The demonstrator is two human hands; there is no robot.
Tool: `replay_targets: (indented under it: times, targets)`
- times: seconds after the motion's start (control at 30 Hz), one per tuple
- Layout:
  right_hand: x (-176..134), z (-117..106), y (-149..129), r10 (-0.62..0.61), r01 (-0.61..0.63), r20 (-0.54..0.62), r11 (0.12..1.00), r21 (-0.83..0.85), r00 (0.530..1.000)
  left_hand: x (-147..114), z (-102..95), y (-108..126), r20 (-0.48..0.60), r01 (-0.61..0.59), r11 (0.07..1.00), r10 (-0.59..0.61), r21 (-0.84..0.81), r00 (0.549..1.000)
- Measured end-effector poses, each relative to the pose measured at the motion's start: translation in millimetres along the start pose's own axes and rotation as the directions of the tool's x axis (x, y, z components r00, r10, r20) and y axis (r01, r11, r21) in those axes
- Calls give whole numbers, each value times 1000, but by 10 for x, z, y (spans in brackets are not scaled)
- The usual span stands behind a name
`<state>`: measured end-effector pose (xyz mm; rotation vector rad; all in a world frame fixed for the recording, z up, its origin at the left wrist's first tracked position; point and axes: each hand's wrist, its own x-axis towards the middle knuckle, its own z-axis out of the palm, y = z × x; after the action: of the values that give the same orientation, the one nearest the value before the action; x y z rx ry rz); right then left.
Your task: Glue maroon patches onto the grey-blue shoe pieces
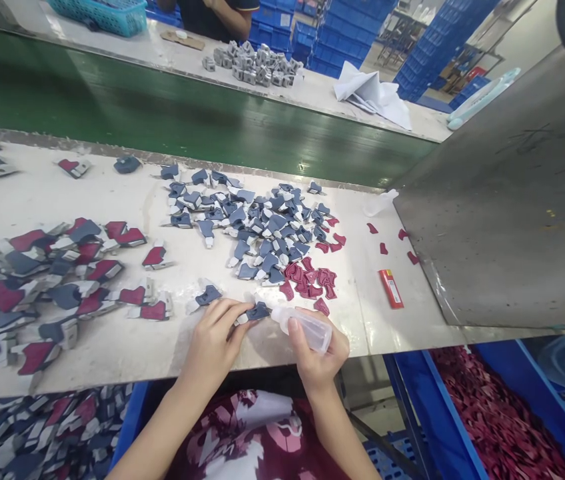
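Note:
Between the fingers of my left hand (216,333) is a small dark blue and white plastic part (257,312), held just above the white table. My right hand (320,353) is wrapped round a translucent squeeze bottle (307,328), tilted so that its nozzle meets or nearly meets the blue part; contact is too small to tell. Another blue and white part (208,295) lies just beyond my left fingers. Past both hands spreads a heap of similar blue and white parts (275,227), with a small pile of flat maroon pieces (312,279) at its near right side.
Parts with maroon or blue faces (7,293) cover the table's left. A red box (391,289) lies to the right, near a metal panel (507,187). A green conveyor belt (162,110) runs behind. Blue bins flank me; the right bin (455,417) holds maroon pieces. A person (222,17) is across.

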<state>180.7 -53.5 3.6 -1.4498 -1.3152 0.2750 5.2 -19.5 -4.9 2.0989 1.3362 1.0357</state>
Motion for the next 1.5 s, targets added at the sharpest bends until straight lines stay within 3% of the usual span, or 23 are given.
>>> replay_targets:
  times: [0.3,0.73,1.17,1.5]
  targets:
    - [-11,16,13,98,-97,-23,995,29,995,3,-5,5,-2,-2,1000,2,-3,1000]
    - [-39,-1,18,53,-49,-97,998,41,994,-25,12,-18,5,0,1000,0,1,1000]
    - [-120,-7,63,120,-108,-170,991,79,978,-21,25,-28,7,8,1000,-8,6,1000]
    - [-88,103,-23,104,-99,-36,988,116,994,8,-2,-12,9,-1,1000,1,-11,1000]
